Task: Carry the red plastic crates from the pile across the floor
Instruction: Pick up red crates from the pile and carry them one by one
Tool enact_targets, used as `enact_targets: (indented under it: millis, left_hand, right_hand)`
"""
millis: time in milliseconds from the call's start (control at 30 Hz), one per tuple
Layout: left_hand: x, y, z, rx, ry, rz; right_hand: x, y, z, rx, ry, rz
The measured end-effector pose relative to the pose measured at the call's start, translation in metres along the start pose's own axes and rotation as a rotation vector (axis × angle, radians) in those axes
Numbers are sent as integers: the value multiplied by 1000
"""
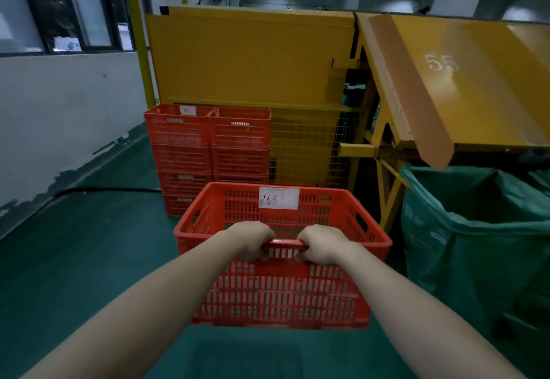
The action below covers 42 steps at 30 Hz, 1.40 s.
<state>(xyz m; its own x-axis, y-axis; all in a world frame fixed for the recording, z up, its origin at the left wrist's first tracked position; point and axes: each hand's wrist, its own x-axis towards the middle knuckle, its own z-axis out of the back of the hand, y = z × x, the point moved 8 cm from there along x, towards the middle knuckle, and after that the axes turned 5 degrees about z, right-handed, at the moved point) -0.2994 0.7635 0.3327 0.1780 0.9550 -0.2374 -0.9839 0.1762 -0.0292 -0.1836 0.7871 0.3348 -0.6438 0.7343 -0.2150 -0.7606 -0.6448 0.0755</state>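
Got left grip and right grip both clamped on the near rim of the red crate, close together. Crate's just in front of the pile, slightly right. Imo: keep it level, hug it close, n swing clear of the green bag further right of the pile.

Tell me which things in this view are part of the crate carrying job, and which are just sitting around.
Job: red crate, held at its near rim by left hand and right hand; pile of red crates; green floor.
Just sitting: yellow panel; yellow chute marked 55; green bag; black cable.
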Motion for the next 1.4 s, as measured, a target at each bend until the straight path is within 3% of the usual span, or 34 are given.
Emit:
enact_targets:
  millis: [433,900,1133,1400]
  left_hand:
    - [283,80,111,33,-169,-1]
    - [588,194,252,159,-364,-119]
    - [710,218,298,188,-449,-140]
    - [913,248,307,132,-440,-84]
  right_hand:
    - [230,-173,114,-135,-123,17]
    - [498,-342,243,-265,-319,-132]
    - [591,-423,282,-308,-399,-182]
    - [744,-565,291,-306,-391,-160]
